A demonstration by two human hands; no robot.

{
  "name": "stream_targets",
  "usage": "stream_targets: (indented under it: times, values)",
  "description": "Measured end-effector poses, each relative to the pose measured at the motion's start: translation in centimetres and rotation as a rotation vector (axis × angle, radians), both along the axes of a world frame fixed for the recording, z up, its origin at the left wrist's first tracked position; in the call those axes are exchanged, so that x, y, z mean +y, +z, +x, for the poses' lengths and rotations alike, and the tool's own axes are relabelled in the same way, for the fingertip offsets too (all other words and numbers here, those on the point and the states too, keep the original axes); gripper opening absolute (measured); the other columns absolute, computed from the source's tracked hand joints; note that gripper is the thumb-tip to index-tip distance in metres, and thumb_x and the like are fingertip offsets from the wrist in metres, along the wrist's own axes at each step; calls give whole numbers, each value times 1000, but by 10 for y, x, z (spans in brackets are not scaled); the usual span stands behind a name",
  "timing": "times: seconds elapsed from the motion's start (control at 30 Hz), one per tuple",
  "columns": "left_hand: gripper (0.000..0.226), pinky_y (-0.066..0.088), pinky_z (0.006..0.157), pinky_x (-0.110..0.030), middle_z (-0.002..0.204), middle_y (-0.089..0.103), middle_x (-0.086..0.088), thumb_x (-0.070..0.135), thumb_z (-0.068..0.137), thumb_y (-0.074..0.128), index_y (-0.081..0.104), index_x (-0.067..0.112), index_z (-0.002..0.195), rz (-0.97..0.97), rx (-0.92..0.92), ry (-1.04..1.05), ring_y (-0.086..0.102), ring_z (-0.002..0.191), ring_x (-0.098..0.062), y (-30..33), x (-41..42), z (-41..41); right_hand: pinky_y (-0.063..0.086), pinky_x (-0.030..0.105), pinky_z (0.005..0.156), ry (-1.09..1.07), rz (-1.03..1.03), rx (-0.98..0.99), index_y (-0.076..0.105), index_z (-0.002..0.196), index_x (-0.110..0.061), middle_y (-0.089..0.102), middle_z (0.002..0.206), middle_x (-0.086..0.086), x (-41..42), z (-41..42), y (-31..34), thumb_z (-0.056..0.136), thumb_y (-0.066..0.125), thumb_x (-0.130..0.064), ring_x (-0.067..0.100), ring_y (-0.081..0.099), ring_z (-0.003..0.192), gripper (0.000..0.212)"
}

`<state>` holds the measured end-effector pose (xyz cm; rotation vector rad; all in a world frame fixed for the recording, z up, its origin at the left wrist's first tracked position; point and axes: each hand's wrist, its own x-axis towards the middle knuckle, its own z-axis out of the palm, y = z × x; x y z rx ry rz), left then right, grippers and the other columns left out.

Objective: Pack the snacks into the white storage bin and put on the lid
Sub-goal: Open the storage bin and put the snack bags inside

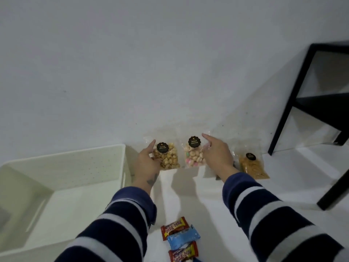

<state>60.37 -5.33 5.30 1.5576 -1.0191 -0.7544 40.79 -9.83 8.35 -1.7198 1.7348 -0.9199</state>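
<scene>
Where labels can be read, the head view shows two red wrappers printed "beng-beng" lying on the white floor nearest the person, with a blue wrapped snack between them, its print too blurred to read. Three clear bags stand against the wall, each with a round black sticker: the peanut bag with two illegible lines, the biscuit bag reading roughly "Biskuit" above a second unclear word, and the yellow chip bag, illegible.

Both arms in navy and white striped sleeves reach forward. The left hand grips the peanut bag's left edge, forefinger extended upward. The right hand touches the biscuit bag's right side, forefinger pointing, other fingers loosely bent; whether it grasps cannot be told.

The white storage bin sits open at left, just beside the peanut bag. A black shelf frame stands at right.
</scene>
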Motion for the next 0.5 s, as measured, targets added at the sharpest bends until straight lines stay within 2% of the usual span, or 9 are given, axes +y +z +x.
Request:
stream_targets:
  times: [0.07, 0.13, 0.23, 0.37, 0.5]
  values:
    - [67, 54, 73, -21, 124, 57, -2, -12, 86, 50, 43, 27, 140, -41, -57, 19, 61, 100, -17, 23, 12, 13, 48, 27, 61, 9, -29, 33, 47, 136, -39, 54, 137, -1, 10, 6, 27, 90, 45, -2, 23, 64, 97, 59]
    - [67, 54, 78, -26, 119, 60, -2, -12, 83, 51, 46, 27, 138, -59, -103, 60, 62, 99, -18, 43, 27, 32, 42, 25, 66, 19, -41, 64, 47, 136, -40, 55, 136, -3, 21, 19, 50, 89, 45, -3, 21, 61, 105, 59]
    - [69, 54, 85, -30, 116, 60, 1, -14, 81, 51, 48, 27, 137, -59, -65, 88, 61, 105, -19, 63, 51, 68, 41, 25, 74, 27, -51, 94, 48, 134, -40, 58, 131, -5, 38, 51, 73, 88, 44, -6, 19, 58, 109, 58]
    - [70, 54, 91, -38, 105, 60, 6, -15, 80, 51, 47, 26, 137, -51, -40, 136, 61, 105, -20, 68, 84, 129, 42, 27, 76, 61, -59, 132, 49, 133, -41, 58, 130, -6, 64, 111, 80, 87, 43, -8, 18, 58, 109, 57]
    - [70, 54, 88, -35, 109, 58, 1, -16, 81, 50, 47, 25, 137, 17, -69, 180, 59, 93, -16, 53, 122, 194, 40, 26, 73, 132, -43, 166, 48, 134, -41, 57, 133, -6, 89, 182, 68, 88, 40, -5, 19, 59, 109, 59]
